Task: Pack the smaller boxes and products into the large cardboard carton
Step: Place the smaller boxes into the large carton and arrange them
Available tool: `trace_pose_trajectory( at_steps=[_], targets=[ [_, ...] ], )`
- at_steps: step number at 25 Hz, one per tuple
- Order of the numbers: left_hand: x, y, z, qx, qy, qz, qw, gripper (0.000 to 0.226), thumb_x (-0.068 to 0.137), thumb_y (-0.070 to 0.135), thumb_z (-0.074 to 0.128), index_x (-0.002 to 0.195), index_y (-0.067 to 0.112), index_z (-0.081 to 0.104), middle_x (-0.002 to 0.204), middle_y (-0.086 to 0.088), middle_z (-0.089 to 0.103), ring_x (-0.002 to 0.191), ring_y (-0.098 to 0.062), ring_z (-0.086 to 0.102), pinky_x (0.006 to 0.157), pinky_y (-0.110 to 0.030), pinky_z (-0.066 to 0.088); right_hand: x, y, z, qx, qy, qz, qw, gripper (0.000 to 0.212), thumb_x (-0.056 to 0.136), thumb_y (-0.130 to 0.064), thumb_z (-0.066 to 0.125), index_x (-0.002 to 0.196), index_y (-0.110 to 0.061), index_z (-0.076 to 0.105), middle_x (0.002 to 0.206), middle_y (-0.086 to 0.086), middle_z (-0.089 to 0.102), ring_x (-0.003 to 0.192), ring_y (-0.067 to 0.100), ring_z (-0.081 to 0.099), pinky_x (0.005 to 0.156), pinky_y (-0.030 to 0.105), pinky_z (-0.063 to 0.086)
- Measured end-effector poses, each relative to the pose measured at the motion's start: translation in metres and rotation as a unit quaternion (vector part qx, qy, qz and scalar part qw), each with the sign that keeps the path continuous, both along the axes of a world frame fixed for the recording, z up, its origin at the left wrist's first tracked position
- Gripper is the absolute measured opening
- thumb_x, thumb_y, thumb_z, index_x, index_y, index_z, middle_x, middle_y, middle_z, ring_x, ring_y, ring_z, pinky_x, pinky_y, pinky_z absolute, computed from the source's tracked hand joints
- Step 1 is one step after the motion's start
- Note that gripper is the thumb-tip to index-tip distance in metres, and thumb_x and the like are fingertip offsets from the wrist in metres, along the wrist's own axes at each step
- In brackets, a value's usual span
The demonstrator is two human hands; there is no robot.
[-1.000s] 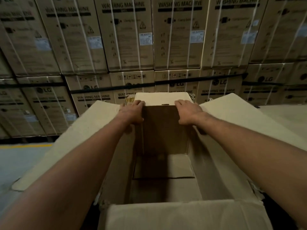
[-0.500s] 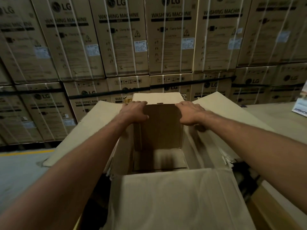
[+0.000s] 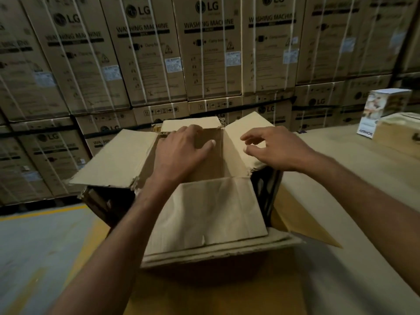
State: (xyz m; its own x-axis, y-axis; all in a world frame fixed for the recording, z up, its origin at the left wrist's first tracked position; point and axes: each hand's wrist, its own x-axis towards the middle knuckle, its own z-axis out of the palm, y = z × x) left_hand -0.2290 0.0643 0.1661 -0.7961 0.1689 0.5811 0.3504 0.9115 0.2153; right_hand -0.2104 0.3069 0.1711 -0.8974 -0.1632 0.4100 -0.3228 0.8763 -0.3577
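The large cardboard carton (image 3: 118, 160) stands open in front of me with all its flaps spread. What lies inside is hidden by the near flap and my arm. My left hand (image 3: 181, 151) hovers over the opening by the far flap, fingers relaxed and thumb stretched out, holding nothing. My right hand (image 3: 275, 151) hangs over the right flap with loosely curled fingers and is empty too. A small printed product box (image 3: 384, 110) stands upright far to the right, out of reach of both hands.
A wall of strapped LG washing machine cartons (image 3: 204, 53) fills the background. A tan box (image 3: 397, 130) sits beside the product box on the pale surface (image 3: 341, 160) at right. Grey floor with a yellow line (image 3: 41, 212) lies to the left.
Both hands have let go of the carton's far flap and lifted off it. My view has drawn back, so the whole carton shows and the product box has come into sight at right.
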Motion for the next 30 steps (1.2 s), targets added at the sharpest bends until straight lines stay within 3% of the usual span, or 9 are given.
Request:
trace_pose_trajectory(
  at_steps=[5, 8, 12, 16, 19, 23, 30],
  targets=[
    [0.113, 0.097, -0.033, 0.053, 0.076, -0.006, 0.996, 0.052, 0.098, 0.060, 0.049, 0.137, 0.028, 0.057, 0.127, 0.008, 0.067, 0.112, -0.014, 0.062, 0.088, -0.035, 0.048, 0.108, 0.079, -0.036, -0.037, 0.066, -0.014, 0.997, 0.035, 0.098, -0.044, 0.061, 0.130, -0.034, 0.069, 0.125, -0.016, 0.070, 0.114, 0.007, 0.061, 0.094, 0.032, 0.050],
    [0.159, 0.168, -0.074, 0.091, 0.055, -0.046, 0.993, 0.048, 0.099, 0.055, 0.053, 0.137, 0.026, 0.056, 0.127, 0.006, 0.066, 0.113, -0.013, 0.059, 0.090, -0.030, 0.046, 0.159, 0.136, -0.072, -0.027, 0.052, -0.043, 0.997, 0.036, 0.097, -0.041, 0.064, 0.132, -0.033, 0.067, 0.126, -0.015, 0.069, 0.116, 0.008, 0.061, 0.100, 0.035, 0.050],
    [0.191, 0.254, -0.118, 0.065, 0.003, -0.095, 0.993, 0.047, 0.099, 0.050, 0.052, 0.137, 0.024, 0.057, 0.128, 0.004, 0.066, 0.113, -0.015, 0.060, 0.088, -0.031, 0.048, 0.199, 0.208, -0.108, 0.001, 0.029, -0.111, 0.993, 0.035, 0.094, -0.035, 0.067, 0.128, -0.029, 0.070, 0.123, -0.011, 0.072, 0.116, 0.016, 0.062, 0.099, 0.037, 0.045],
    [0.199, 0.323, -0.153, 0.095, -0.059, -0.145, 0.983, 0.044, 0.101, 0.049, 0.053, 0.139, 0.028, 0.056, 0.129, 0.010, 0.067, 0.100, -0.009, 0.067, 0.077, -0.022, 0.048, 0.221, 0.266, -0.135, -0.024, 0.011, -0.170, 0.985, 0.034, 0.095, -0.031, 0.067, 0.129, -0.028, 0.069, 0.123, -0.010, 0.071, 0.117, 0.016, 0.061, 0.101, 0.038, 0.044],
    [0.189, 0.376, -0.168, 0.110, -0.090, -0.191, 0.971, 0.044, 0.100, 0.051, 0.054, 0.139, 0.032, 0.055, 0.130, 0.014, 0.066, 0.110, -0.004, 0.065, 0.085, -0.028, 0.057, 0.230, 0.310, -0.149, -0.059, -0.002, -0.213, 0.975, 0.035, 0.096, -0.030, 0.067, 0.131, -0.029, 0.068, 0.123, -0.013, 0.070, 0.119, 0.014, 0.060, 0.105, 0.039, 0.046],
    [0.174, 0.449, -0.166, 0.116, -0.104, -0.229, 0.961, 0.041, 0.099, 0.052, 0.054, 0.136, 0.035, 0.055, 0.127, 0.017, 0.066, 0.112, -0.002, 0.063, 0.088, -0.031, 0.057, 0.231, 0.382, -0.155, -0.076, -0.020, -0.252, 0.964, 0.037, 0.096, -0.031, 0.067, 0.132, -0.033, 0.066, 0.122, -0.017, 0.068, 0.119, 0.010, 0.058, 0.103, 0.037, 0.049],
    [0.152, 0.601, -0.152, 0.160, -0.125, -0.261, 0.944, 0.040, 0.096, 0.053, 0.060, 0.132, 0.037, 0.057, 0.125, 0.021, 0.066, 0.110, 0.003, 0.062, 0.080, -0.022, 0.049, 0.205, 0.533, -0.155, -0.073, -0.023, -0.255, 0.964, 0.038, 0.099, -0.033, 0.066, 0.136, -0.033, 0.064, 0.130, -0.013, 0.067, 0.122, 0.009, 0.056, 0.100, 0.031, 0.048]
  ],
)
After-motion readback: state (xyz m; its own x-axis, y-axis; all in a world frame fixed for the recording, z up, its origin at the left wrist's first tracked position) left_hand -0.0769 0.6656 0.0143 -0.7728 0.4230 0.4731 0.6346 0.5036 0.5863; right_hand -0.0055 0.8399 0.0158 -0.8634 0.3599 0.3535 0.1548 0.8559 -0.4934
